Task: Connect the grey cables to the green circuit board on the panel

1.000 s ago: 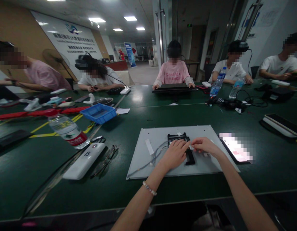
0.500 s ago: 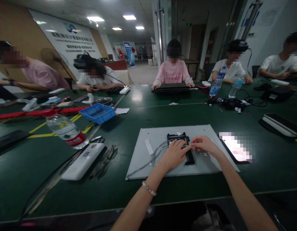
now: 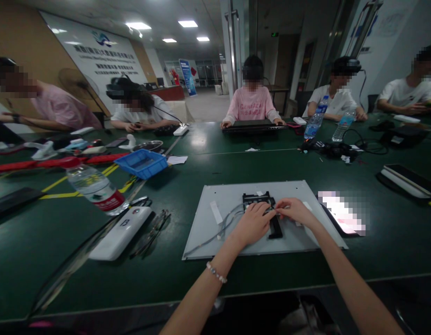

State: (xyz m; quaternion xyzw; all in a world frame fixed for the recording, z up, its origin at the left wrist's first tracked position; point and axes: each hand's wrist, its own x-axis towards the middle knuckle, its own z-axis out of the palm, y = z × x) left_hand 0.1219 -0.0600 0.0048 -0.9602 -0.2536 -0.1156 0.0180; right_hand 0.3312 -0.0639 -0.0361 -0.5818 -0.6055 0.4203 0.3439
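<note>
A black plastic frame (image 3: 276, 229) lies on a light grey panel (image 3: 202, 232) in front of me. My left hand (image 3: 257, 224) rests over the frame's middle, its fingers stretched out and lying on it. From the right, my right hand (image 3: 294, 211) reaches in, thumb and fingers pinched together at the frame's edge, right beside the left fingertips. Whatever is in that pinch is too small to name. Thin grey cables (image 3: 204, 243) run from under the left hand across the panel. A white strip (image 3: 216, 212) lies to their left.
A lit phone (image 3: 341, 214) lies right of the panel. On the left are a white power bank (image 3: 121, 234), glasses (image 3: 152, 235), a water bottle (image 3: 96, 190) and a blue tray (image 3: 142, 165). Several people sit around the green table (image 3: 187, 158), one holding a flat black device (image 3: 253, 126).
My right hand has shifted slightly left, its fingertips closer to the left hand's fingers. The left hand stays in place on the black frame.
</note>
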